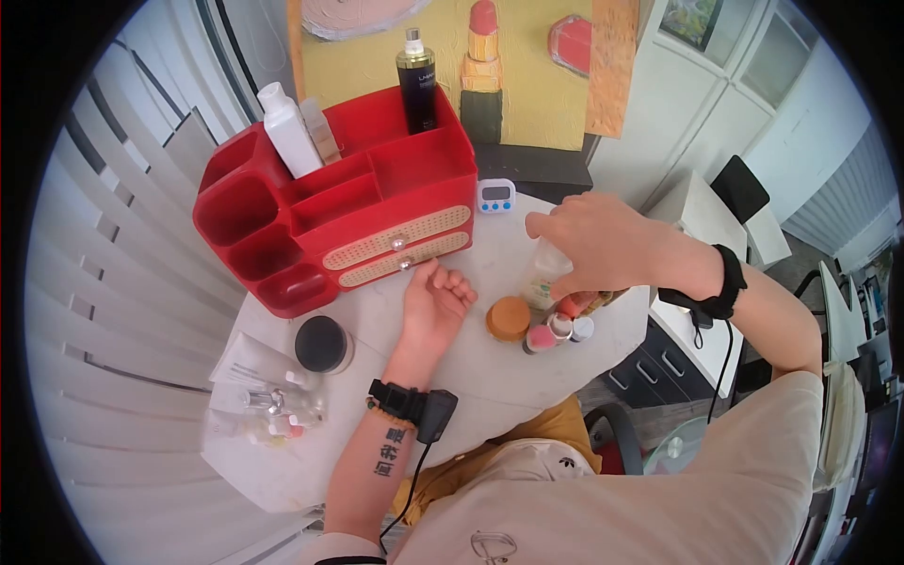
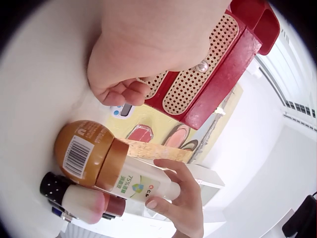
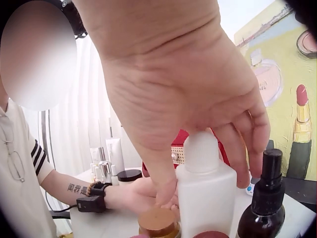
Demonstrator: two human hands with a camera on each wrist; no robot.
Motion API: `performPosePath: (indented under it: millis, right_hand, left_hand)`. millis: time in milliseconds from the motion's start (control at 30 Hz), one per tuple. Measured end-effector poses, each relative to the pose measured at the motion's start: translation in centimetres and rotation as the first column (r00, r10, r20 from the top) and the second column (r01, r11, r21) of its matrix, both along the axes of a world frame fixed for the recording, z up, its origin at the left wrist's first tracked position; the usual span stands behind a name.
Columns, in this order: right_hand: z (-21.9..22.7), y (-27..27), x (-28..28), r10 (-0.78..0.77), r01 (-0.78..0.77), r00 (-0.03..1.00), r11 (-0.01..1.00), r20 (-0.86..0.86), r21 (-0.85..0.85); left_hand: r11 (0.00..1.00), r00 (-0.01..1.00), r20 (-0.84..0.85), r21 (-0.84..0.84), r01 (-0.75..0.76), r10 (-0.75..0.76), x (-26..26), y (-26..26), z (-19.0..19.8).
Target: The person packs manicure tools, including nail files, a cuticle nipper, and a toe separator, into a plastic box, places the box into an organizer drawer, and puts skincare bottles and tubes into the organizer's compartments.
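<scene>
My right hand (image 1: pixel 603 247) reaches down over a clear-white bottle (image 1: pixel 543 273), thumb on one side and fingers on the other. In the right wrist view the bottle (image 3: pixel 205 198) stands upright, its ribbed cap under my palm. The left wrist view shows its printed label beside an orange-brown jar (image 2: pixel 86 153). My left hand (image 1: pixel 435 306) lies by the red organizer's (image 1: pixel 377 202) drawers, fingers loosely curled and holding nothing. Beside the bottle are a pink-tipped brush (image 2: pixel 84 203) and a dark spray bottle (image 3: pixel 262 213).
The organizer holds a white bottle (image 1: pixel 290 132) and a black bottle (image 1: pixel 417 85). A small white timer (image 1: pixel 496 196) stands to its right. A black-lidded jar (image 1: pixel 322 345) and several small clear bottles are at the table's left. A painting (image 1: pixel 537 85) stands behind.
</scene>
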State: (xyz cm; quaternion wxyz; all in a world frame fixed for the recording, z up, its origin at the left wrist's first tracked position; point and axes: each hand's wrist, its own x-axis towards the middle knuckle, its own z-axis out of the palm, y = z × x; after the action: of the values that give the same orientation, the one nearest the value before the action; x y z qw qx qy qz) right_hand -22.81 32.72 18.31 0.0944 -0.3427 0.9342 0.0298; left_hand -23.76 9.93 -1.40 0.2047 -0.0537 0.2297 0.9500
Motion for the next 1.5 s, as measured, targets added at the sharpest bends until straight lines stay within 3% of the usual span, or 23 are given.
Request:
performPosePath:
  millis: [100,200,267,333,400,467,533,633,767,833,967,1200,1500]
  right_hand:
    - [-0.9,-0.3,-0.5,0.010,-0.011,1.000,0.998,-0.021,-0.067]
    - [0.7,-0.8,-0.6,-0.041,0.040,0.998,0.999,0.048,0.010]
    - [1.5,-0.3,-0.7,0.005,-0.007,0.999,0.999,-0.036,-0.047]
    - [4.4,-0.5,-0.4,0.070,-0.104,0.982,0.977,-0.177,-0.188]
    - [9.2,-1.7,-0.4,0.023,-0.044,0.987,0.990,-0.158,-0.133]
    - [12.2,-2.1,-0.9,0.107,-0.185,0.940,0.958,-0.324,-0.221]
    - [14.8,-3.5,-3.7,0.199,-0.288,0.940,0.899,-0.278,-0.329]
    - [16.6,-7.0,-6.1,0.213,-0.320,0.933,0.857,-0.289,-0.404]
    - [14.8,-10.6,-13.0,0.317,-0.500,0.783,0.833,-0.535,-0.237]
    - [14.5,-12.4,-13.5,0.227,-0.347,0.839,0.923,-0.495,-0.165]
    - [12.5,-14.0,-16.2,0.170,-0.248,0.850,0.964,-0.498,-0.093]
    - [10.6,-14.6,-18.4,0.166,-0.221,0.900,0.971,-0.404,-0.094]
    - [9.8,-15.7,-19.6,0.224,-0.271,0.855,0.962,-0.468,-0.034]
  left_hand:
    - [1.000,0.999,0.044,-0.021,-0.022,0.023,0.0,0.1,0.3]
    - [1.000,1.000,0.013,0.016,-0.002,0.002,-0.4,-0.1,-0.5]
    - [1.000,0.999,0.043,0.010,-0.003,0.002,-0.3,0.1,-0.5]
    - [1.000,0.998,0.062,0.005,-0.027,0.026,-0.1,0.3,0.2]
    - [0.999,0.995,0.087,-0.001,-0.050,0.050,0.0,0.4,0.3]
    - [0.999,0.995,0.085,0.009,-0.046,0.045,-0.1,0.4,0.1]
    - [0.999,0.995,0.091,0.010,-0.052,0.051,0.0,0.4,0.2]
    - [0.999,0.995,0.092,0.014,-0.051,0.049,-0.1,0.4,0.1]
    - [0.999,0.995,0.094,0.034,-0.031,0.027,-0.3,0.4,-0.4]
    - [0.999,0.997,0.069,0.025,-0.025,0.024,-0.2,0.3,-0.5]
    - [0.999,0.997,0.075,0.033,-0.022,0.020,-0.2,0.3,-0.6]
    - [1.000,0.997,0.076,0.013,-0.019,0.018,0.0,0.3,-0.2]
    - [1.000,0.997,0.076,-0.018,-0.021,0.023,0.3,0.3,0.5]
